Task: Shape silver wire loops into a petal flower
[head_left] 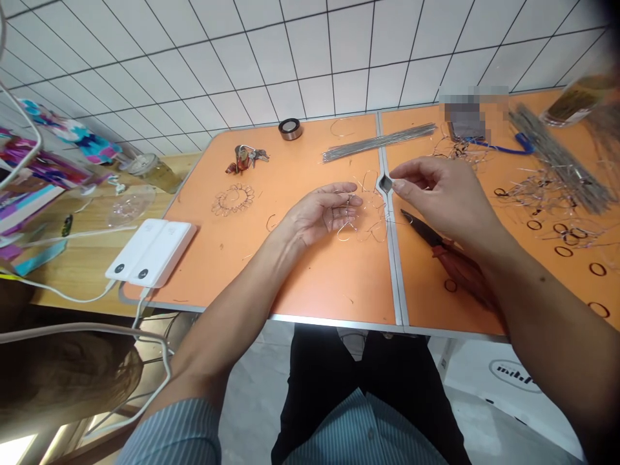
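Adds up to one left hand (322, 210) and one right hand (445, 194) over the table (320, 290), one pair of pliers (438, 248) toward its near edge. Includes one tape roll (292, 135) and one key bunch (243, 158) toward the far edge, two white devices (165, 248) across the left edge, at least one looped wire ring (245, 192) and at least seven dark rings (597, 275) toward the right.

My marker is the white cabled device (155, 250), set across the left edge of the orange table (310, 284). Beyond it, to the right, I see a bunch of keys (249, 157), and farther right a roll of tape (290, 129). Just behind it sits a clear lidded cup (152, 173); white wall tiles (256, 58) rise beyond. Well to its right, lower down, I spot a white lettered box (484, 378).
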Action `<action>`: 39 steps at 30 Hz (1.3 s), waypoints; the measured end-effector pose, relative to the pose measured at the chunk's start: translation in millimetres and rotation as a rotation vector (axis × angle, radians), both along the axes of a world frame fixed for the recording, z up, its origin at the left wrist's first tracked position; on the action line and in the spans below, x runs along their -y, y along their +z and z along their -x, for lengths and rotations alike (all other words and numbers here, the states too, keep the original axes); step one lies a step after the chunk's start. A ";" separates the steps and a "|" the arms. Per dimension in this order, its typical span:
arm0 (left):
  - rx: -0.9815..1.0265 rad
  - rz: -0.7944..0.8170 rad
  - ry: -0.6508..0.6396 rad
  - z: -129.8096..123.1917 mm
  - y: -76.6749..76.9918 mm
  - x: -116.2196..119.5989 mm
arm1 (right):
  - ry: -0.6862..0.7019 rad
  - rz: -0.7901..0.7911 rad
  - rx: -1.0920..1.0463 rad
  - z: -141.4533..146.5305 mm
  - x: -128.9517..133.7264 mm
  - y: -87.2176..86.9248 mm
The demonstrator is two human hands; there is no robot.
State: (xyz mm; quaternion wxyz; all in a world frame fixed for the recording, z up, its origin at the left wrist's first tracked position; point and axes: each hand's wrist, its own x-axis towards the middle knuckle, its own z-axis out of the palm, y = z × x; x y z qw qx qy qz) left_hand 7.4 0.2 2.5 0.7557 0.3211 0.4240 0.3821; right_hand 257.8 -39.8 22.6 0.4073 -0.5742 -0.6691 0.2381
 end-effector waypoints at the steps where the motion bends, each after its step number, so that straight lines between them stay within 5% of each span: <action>1: 0.012 -0.004 -0.018 1.0 -0.1 -0.5 | -0.001 0.023 0.014 -0.1 -1.1 -1.1; 13: -0.211 -0.144 -0.068 11.8 -19.1 -11.2 | 0.028 0.186 -0.033 0.5 -7.6 -8.3; 24: -0.076 -0.078 -0.093 19.3 -6.0 -11.1 | 0.193 0.219 -0.066 -2.6 -23.7 -28.8; 33: -0.017 -0.123 -0.175 23.9 -5.2 -11.4 | 0.283 0.796 -0.735 13.6 -11.2 -16.1; 39: -0.108 -0.106 -0.130 22.5 -2.7 -8.9 | 0.214 0.825 -0.726 12.6 -4.9 -4.3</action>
